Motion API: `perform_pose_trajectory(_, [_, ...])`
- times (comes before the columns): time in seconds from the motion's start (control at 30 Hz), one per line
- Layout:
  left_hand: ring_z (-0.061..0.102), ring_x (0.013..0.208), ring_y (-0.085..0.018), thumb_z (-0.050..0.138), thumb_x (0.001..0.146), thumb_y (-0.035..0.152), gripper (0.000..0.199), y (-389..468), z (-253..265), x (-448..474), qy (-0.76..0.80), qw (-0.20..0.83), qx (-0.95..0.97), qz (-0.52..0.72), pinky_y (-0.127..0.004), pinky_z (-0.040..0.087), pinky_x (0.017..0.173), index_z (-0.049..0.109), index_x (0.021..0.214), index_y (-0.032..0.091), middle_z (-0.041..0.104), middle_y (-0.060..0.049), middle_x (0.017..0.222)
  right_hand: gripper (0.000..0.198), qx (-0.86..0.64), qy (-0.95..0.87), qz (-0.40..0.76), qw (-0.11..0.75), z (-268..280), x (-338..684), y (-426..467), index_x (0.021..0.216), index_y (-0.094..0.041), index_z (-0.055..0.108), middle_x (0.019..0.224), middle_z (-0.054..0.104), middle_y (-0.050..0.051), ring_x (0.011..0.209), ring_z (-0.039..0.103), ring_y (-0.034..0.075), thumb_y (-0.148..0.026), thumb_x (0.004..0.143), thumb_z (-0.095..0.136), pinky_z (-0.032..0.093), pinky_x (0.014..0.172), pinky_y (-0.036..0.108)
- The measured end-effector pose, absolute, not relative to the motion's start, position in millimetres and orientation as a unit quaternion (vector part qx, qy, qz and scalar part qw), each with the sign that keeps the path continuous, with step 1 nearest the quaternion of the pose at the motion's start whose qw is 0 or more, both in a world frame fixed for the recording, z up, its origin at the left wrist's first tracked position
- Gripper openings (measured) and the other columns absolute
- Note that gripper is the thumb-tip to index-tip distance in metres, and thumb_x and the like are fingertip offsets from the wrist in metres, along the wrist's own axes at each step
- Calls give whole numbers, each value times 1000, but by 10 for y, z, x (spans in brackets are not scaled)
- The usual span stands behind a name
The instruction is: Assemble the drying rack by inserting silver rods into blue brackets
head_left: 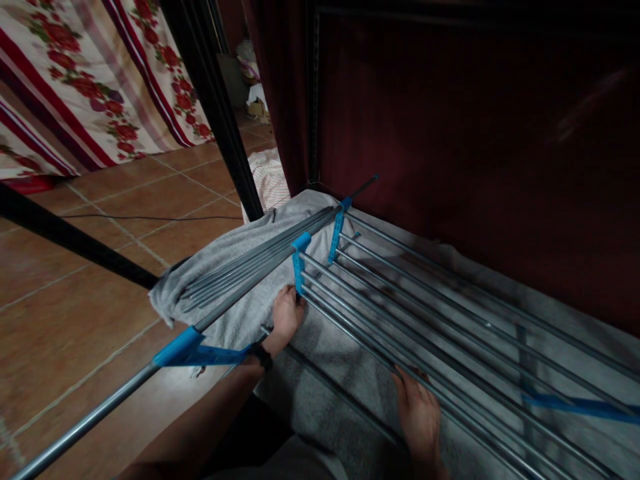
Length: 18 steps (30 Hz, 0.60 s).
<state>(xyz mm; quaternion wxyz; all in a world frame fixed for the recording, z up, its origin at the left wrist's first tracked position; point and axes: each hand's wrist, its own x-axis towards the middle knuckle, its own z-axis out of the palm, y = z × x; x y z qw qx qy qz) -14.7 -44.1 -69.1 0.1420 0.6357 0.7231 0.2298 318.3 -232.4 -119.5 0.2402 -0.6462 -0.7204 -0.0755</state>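
Note:
A metal clothes drying rack [400, 293] with blue plastic brackets [299, 267] stretches across the grey cloth before me. My left hand [289, 313], a dark band at its wrist, is closed at the lower end of the nearer bracket, its fingertips partly hidden there. Farther right, my right hand [419, 408] has its fingers curled at the rack's near rods, the tips hidden beneath them. A bundle of thin rods [250, 263] fans out on the left over the cloth. A long tube with a blue sleeve joint [183, 347] slants down past my left forearm.
Grey cloth [320, 387] lies beneath the rack. Black metal posts [220, 100] rise on the left, and a dark red panel [475, 147] stands behind. A thin cable [155, 218] crosses the tiled floor [100, 320]. Beyond it hangs a floral curtain [100, 73].

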Motion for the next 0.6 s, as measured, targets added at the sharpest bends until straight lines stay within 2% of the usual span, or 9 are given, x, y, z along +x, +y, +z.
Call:
perform_pose_trajectory(0.23, [64,106,-26,55,86,16,16,-454,-689,-151,723,136,637,232,-37,50,97,68,95,15,69,-14,109,39,-644,-736,-93,184,-1188,3172,-2320,103,-24,75,103,78,5,83,72,23,-32,108,36,50,81,38])
perform_pose_trajectory(0.47, [64,102,-27,54,84,18,13,-432,-624,-154,717,132,644,231,-37,51,94,66,89,17,69,-14,103,38,-675,-706,-53,208,-1162,3097,-2275,101,-23,74,93,78,5,79,72,21,-35,109,38,50,75,35])
perform_pose_trajectory(0.6, [62,93,-28,52,83,28,15,-399,-622,-213,705,127,656,237,-39,51,88,62,84,18,65,-13,93,33,-697,-683,-32,216,-1000,2954,-2251,102,-26,73,94,77,4,80,70,21,-35,108,42,51,76,34])
